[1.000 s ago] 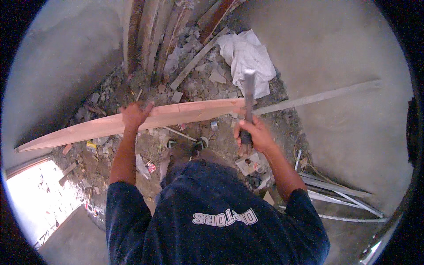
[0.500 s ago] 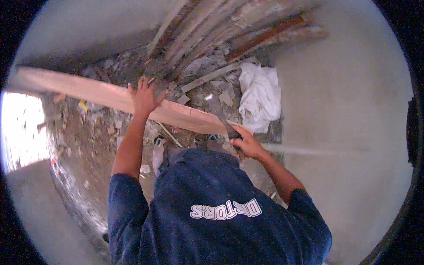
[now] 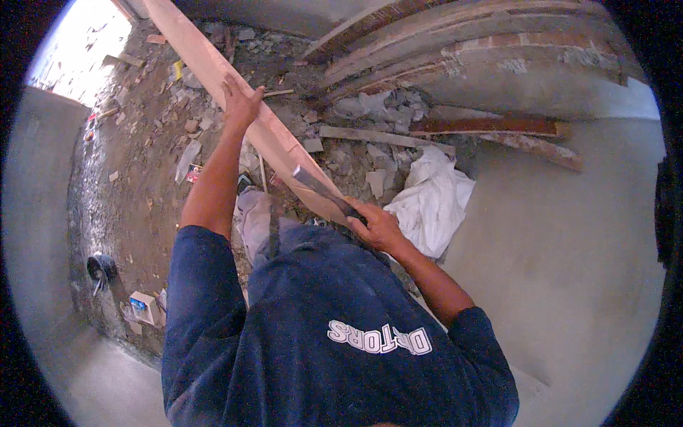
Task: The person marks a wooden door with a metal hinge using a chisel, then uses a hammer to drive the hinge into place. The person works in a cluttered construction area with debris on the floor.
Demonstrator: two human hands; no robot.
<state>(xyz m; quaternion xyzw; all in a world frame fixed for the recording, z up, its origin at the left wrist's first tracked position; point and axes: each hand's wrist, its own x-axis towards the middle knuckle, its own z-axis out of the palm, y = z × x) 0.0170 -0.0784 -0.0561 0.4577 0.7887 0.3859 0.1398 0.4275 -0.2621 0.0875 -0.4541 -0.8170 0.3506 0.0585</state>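
A long pale pinkish wooden board (image 3: pixel 274 142) runs slantwise from the upper left down to my waist. My left hand (image 3: pixel 242 107) grips it about midway, fingers over one edge and thumb by the other. In my right hand (image 3: pixel 377 226), closed near the board's close end, is a tool with a dark handle and a narrow grey metal blade (image 3: pixel 316 183). The blade lies along the board and its bright tip points up and left. Whether it touches the wood I cannot tell. The fingers of my right hand partly cover the handle.
A crumpled white sack (image 3: pixel 434 199) lies on the right by a smooth grey wall (image 3: pixel 555 235). Several old planks (image 3: pixel 491 127) and broken rubble (image 3: pixel 377 178) lie beyond the board. At lower left are a black round object (image 3: pixel 102 268) and a small box (image 3: pixel 144 308).
My view has turned, and the board now slopes more steeply, its far end higher up. Both hands stay on board and tool; the tool's blade now lies more along the board.
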